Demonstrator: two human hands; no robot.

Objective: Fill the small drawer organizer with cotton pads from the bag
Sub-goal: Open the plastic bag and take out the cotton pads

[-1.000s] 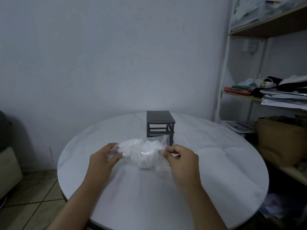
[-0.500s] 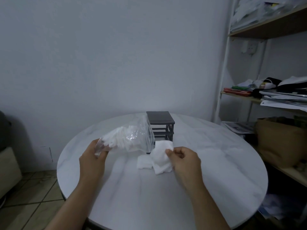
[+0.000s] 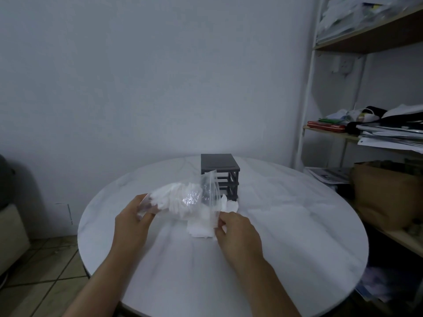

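A person tips cotton pads out of a clear plastic bag (image 3: 183, 200) onto a round white table (image 3: 297, 236). The emptying step is in hand and the filling has not begun. The left hand (image 3: 134, 217) is clenched on the closed end of the bag, fingers curled round a fold of plastic, holding it lifted and slanted so its mouth points down towards the right. The right hand (image 3: 238, 229) has thumb and fingertips pinched together at the lower lip of that mouth. It appears to hold the plastic rather than a pad, though the white blur there makes this uncertain.

A small heap of loose cotton pads (image 3: 200, 231) lies on the table just under the mouth, while most are in the bag. The dark grey drawer organizer (image 3: 219, 164) stands just behind, at the far middle of the table (no pad is seen in it).

The next move likely calls for setting the bag down, gathering the loose pads and carrying them to a compartment.
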